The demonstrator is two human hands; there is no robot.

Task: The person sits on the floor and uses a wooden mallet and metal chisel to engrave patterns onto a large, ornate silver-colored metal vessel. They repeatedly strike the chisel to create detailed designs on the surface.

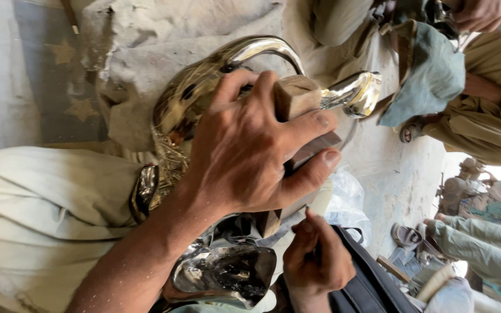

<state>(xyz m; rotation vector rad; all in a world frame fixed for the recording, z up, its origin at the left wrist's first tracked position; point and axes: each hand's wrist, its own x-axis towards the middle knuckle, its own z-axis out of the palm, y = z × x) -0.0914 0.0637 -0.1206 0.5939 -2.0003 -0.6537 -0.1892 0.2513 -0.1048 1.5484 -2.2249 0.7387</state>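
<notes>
A co-worker's hand (482, 14) is showing at the far right top, above a grey-blue cloth (430, 75) and a sandalled foot (413, 130); more seated legs (482, 249) are lying at the lower right. A clear plastic bag (349, 200) is sitting just right of the work, and a dark bag strap (366, 278) is running beneath the smaller hand. Pale cloth (36, 214) is covering the person's lap at left.

The polished curved metal piece (204, 87) is resting across the lap, its shiny tube looping up to a flared end (358, 93) at right; another gleaming part (227, 275) is lying lower down. One hand (244, 156), which of the two I cannot tell, is reaching in from the lower left, wrist bent, fingers curling tightly around a wooden block (297, 95) pressed against the metal. The other hand (317, 261) is lying below, fingers pinching together near the block's lower end (268, 223); whether it is holding anything is unclear.
</notes>
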